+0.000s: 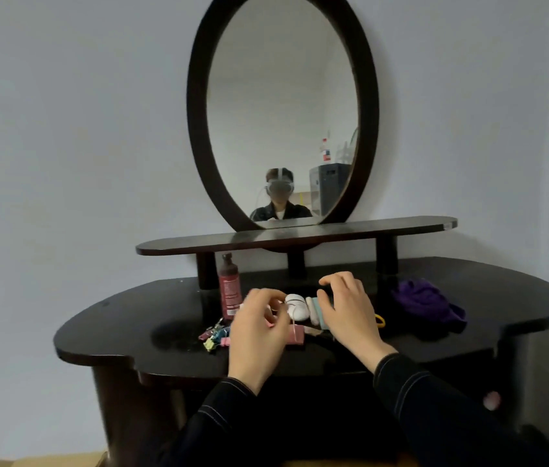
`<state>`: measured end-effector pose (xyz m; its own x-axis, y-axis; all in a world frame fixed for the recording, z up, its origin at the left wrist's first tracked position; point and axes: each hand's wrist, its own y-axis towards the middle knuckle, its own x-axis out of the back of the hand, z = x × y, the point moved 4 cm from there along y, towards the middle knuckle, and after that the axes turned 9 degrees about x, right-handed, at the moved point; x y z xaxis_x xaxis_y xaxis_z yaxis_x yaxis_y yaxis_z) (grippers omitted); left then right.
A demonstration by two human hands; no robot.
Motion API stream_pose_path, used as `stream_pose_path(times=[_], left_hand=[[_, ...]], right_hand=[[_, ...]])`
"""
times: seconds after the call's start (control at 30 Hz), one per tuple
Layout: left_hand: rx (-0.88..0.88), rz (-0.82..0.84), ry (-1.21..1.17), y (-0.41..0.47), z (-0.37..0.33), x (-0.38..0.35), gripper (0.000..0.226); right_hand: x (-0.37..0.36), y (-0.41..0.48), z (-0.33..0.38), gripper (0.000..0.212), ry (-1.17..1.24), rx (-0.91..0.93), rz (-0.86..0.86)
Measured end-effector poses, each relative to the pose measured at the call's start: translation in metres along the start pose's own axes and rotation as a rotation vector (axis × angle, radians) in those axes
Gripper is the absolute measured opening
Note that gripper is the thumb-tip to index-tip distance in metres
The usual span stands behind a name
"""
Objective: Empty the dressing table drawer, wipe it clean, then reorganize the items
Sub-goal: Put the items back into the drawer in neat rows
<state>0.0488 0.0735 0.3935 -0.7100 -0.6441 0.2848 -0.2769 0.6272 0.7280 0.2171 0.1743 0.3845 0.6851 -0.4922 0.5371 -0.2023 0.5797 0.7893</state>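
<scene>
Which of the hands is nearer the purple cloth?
Right. The right hand is left of the purple cloth, apart from it; the left hand lies farther left.

We see bare desk (125, 318) on the far left & along the front edge. Mid-desk is crowded: bottle (229, 288) upright, binder clips (214, 336) just in front of it, small items (297, 305) to their right. Purple cloth (429, 303) blocks the right side. Low shelf (296, 235) w/ posts (206, 271) caps the back.
</scene>
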Motion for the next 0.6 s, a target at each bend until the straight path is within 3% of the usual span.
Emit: stream_pose_path(times=[0.17, 0.33, 0.4, 0.47, 0.6], left_hand=[[0.208, -0.197, -0.035, 0.06, 0.059, 0.048, 0.016], [0.485, -0.022, -0.038, 0.104, 0.12, 0.034, 0.065], [0.55, 0.05, -0.117, 0.108, 0.136, 0.022, 0.075], [0.576, 0.057, -0.21, 0.111, 0.15, 0.012, 0.073], [0.535, 0.111, -0.252, 0.117, 0.159, 0.003, 0.05]], right_hand=[[-0.013, 0.0, -0.006, 0.02, -0.005, 0.001, 0.036], [-0.015, -0.001, -0.007, 0.021, -0.012, 0.022, 0.047], [-0.016, -0.001, -0.009, 0.02, 0.0, 0.021, 0.054], [-0.017, 0.0, -0.011, 0.018, 0.02, 0.02, 0.046], [-0.022, 0.002, -0.013, 0.012, 0.044, 0.023, 0.053]])
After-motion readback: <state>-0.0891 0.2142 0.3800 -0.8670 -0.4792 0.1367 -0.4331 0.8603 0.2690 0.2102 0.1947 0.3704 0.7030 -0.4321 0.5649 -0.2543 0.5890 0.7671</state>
